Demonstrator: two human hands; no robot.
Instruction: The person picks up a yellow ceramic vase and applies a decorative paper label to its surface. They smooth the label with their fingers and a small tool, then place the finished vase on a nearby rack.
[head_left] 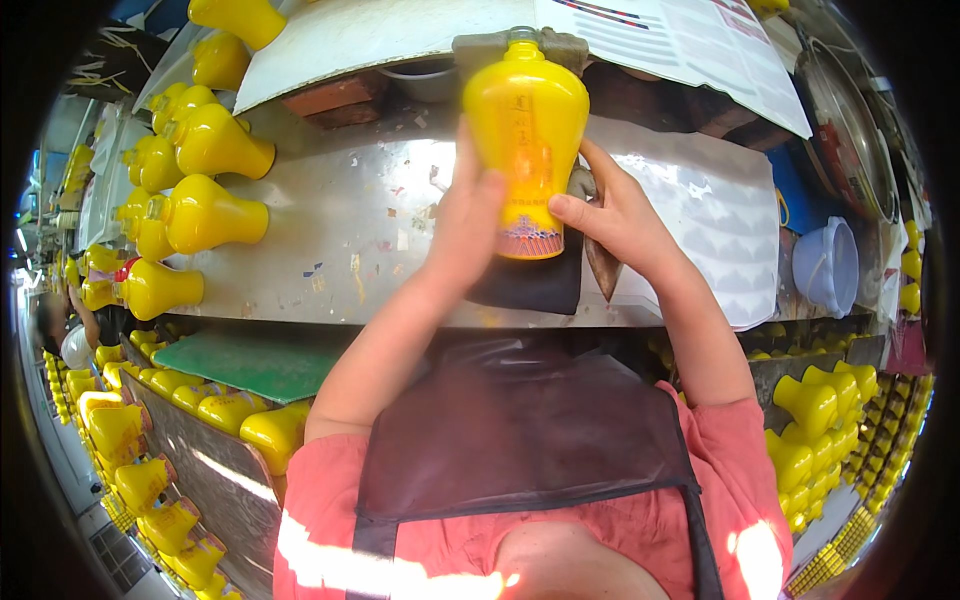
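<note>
A glossy yellow bottle (545, 110) lies in front of me, neck pointing away, with orange lettering down its side and a blue-and-red patterned band near the base. Its neck rests in a grey padded support (570, 50). My left hand (468, 220) presses along the bottle's left side, slightly blurred, fingers partly behind it. On the right side my right hand (615, 205) grips the bottle, thumb across its front near the base. Beneath the bottle's base is a dark cloth (535, 285). A brown pointed piece (603, 270) sticks out below my right hand.
Several yellow bottles (215, 215) lie at the left of the metal table (340, 215), which carries paper scraps. White sheets (690, 220) and a pale blue bucket (828, 265) are at the right. A green board (245, 365) and crates of bottles (815, 410) flank me.
</note>
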